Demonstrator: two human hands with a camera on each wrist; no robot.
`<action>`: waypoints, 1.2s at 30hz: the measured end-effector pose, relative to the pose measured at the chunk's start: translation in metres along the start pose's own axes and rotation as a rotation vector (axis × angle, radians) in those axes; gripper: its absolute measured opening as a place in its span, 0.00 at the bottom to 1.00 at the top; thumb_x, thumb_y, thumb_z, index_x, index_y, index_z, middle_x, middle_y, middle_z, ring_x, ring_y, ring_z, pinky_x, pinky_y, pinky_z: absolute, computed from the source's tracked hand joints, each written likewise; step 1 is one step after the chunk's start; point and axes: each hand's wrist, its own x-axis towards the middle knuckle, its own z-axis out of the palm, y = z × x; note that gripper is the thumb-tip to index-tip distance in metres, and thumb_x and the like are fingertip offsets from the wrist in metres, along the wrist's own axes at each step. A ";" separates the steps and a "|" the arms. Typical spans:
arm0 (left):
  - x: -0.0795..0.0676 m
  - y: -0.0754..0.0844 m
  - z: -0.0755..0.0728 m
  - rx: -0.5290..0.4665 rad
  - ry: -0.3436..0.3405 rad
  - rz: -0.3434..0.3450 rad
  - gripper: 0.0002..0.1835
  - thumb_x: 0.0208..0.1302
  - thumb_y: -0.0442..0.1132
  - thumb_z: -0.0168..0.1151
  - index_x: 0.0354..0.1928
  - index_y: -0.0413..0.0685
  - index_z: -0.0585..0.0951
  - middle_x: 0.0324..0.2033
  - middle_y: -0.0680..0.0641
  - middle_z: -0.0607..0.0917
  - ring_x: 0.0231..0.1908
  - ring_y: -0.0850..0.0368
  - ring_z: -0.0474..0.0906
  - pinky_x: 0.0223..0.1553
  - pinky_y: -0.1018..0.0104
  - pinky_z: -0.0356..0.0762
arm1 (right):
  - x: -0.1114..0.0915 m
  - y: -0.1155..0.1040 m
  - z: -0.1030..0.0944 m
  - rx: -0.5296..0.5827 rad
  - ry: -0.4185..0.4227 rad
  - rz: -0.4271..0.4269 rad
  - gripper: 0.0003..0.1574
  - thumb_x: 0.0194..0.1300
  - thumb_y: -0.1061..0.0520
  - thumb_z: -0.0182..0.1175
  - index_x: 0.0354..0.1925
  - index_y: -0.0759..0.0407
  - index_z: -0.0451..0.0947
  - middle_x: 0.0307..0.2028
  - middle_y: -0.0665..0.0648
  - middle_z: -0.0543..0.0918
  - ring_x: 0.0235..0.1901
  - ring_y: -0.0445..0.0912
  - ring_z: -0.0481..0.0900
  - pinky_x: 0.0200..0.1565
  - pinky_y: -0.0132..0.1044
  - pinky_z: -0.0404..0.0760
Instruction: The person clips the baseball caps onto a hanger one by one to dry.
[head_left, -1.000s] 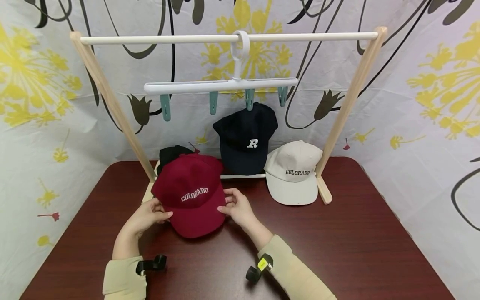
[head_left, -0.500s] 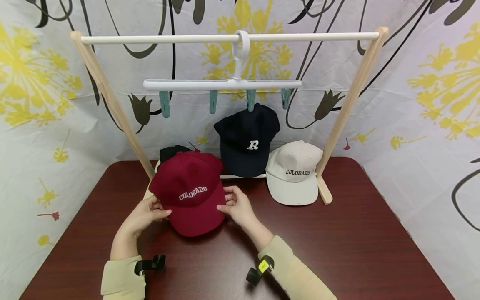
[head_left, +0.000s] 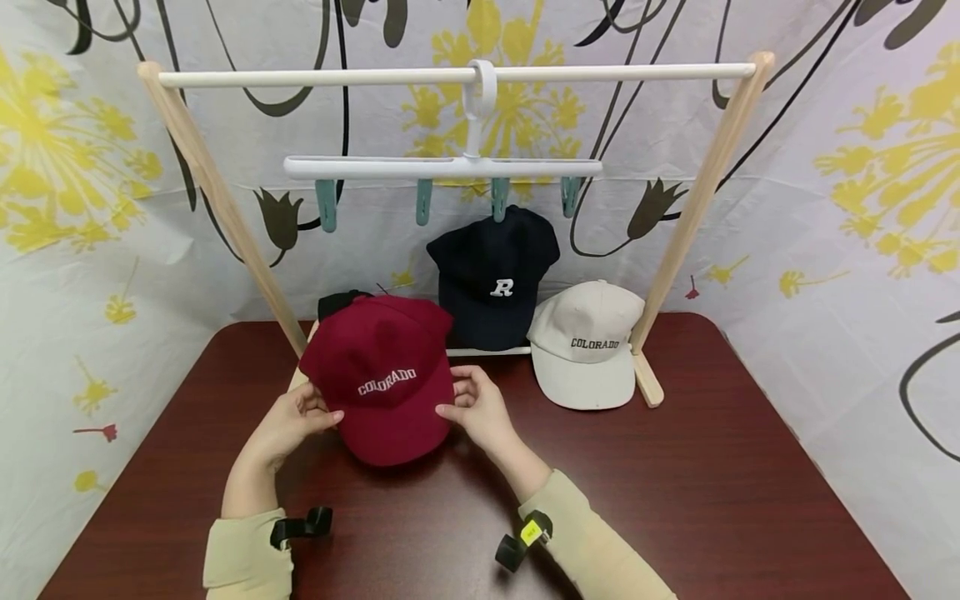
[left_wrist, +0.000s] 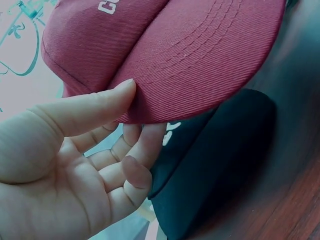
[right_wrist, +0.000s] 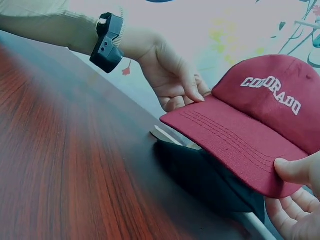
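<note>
A dark red baseball cap [head_left: 386, 362] with white "COLORADO" lettering is held by both hands, its brim facing the person. My left hand [head_left: 288, 425] pinches one side of the brim, thumb [left_wrist: 107, 107] on top and fingers underneath. On the opposite side my right hand [head_left: 483, 417] pinches the brim the same way, as the right wrist view also shows. A black cap [left_wrist: 215, 165] sits below and behind the red one, largely hidden by it in the head view. Both wrist views show a gap between the red brim and the black cap.
A wooden rack [head_left: 708, 192] stands on the dark wood table [head_left: 675, 500]. From its top bar hangs a white hanger [head_left: 442, 169] with several green clips [head_left: 326, 206]. A navy cap [head_left: 495, 283] with an "R" and a beige cap [head_left: 588, 346] rest at the rack's base.
The red cap has risen slightly in the head view, moving up and away from the person, with both hands keeping their hold. The hanger has swung slightly.
</note>
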 end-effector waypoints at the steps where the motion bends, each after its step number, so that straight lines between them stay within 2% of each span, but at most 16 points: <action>1: 0.000 0.000 0.001 0.001 0.002 0.004 0.22 0.62 0.32 0.65 0.55 0.29 0.70 0.33 0.42 0.80 0.32 0.55 0.80 0.35 0.60 0.77 | 0.000 -0.001 0.000 -0.001 0.003 0.002 0.32 0.50 0.78 0.65 0.54 0.73 0.68 0.34 0.68 0.80 0.30 0.51 0.79 0.30 0.30 0.76; 7: 0.003 0.001 0.004 -0.015 0.018 0.026 0.22 0.61 0.30 0.64 0.54 0.29 0.70 0.34 0.41 0.80 0.32 0.56 0.80 0.36 0.60 0.77 | -0.001 -0.006 -0.003 -0.020 0.029 0.030 0.36 0.50 0.76 0.67 0.58 0.71 0.69 0.35 0.66 0.81 0.31 0.47 0.79 0.31 0.29 0.76; 14: 0.006 0.001 0.010 -0.053 0.034 0.046 0.19 0.61 0.29 0.64 0.51 0.29 0.71 0.34 0.41 0.80 0.32 0.56 0.80 0.35 0.63 0.74 | -0.002 -0.009 -0.006 -0.040 0.066 0.058 0.29 0.50 0.75 0.68 0.53 0.73 0.74 0.37 0.65 0.81 0.31 0.45 0.80 0.32 0.28 0.77; 20: 0.010 0.003 0.016 -0.100 0.048 0.047 0.18 0.61 0.28 0.64 0.49 0.29 0.70 0.34 0.43 0.80 0.30 0.57 0.78 0.33 0.65 0.73 | 0.003 0.007 -0.012 0.007 0.057 0.056 0.29 0.51 0.76 0.67 0.53 0.72 0.73 0.39 0.66 0.82 0.35 0.51 0.81 0.33 0.30 0.78; 24: 0.011 0.005 0.019 -0.081 0.058 0.047 0.15 0.61 0.28 0.64 0.45 0.31 0.70 0.29 0.45 0.79 0.27 0.58 0.75 0.30 0.65 0.70 | 0.008 0.021 -0.015 0.036 0.067 0.062 0.31 0.51 0.76 0.67 0.54 0.70 0.72 0.38 0.63 0.83 0.33 0.47 0.81 0.34 0.30 0.79; 30: 0.014 0.009 0.023 -0.064 0.080 0.069 0.14 0.60 0.28 0.65 0.41 0.31 0.69 0.25 0.48 0.78 0.25 0.61 0.72 0.29 0.66 0.68 | 0.008 0.022 -0.018 0.043 0.083 0.042 0.30 0.52 0.76 0.66 0.54 0.69 0.71 0.33 0.64 0.83 0.29 0.43 0.80 0.33 0.30 0.78; 36: 0.018 0.013 0.028 -0.100 0.090 0.096 0.14 0.60 0.27 0.64 0.41 0.32 0.68 0.26 0.48 0.79 0.29 0.59 0.78 0.33 0.69 0.73 | 0.009 0.019 -0.021 0.063 0.089 0.018 0.31 0.52 0.77 0.64 0.55 0.69 0.70 0.33 0.68 0.82 0.28 0.43 0.79 0.32 0.30 0.77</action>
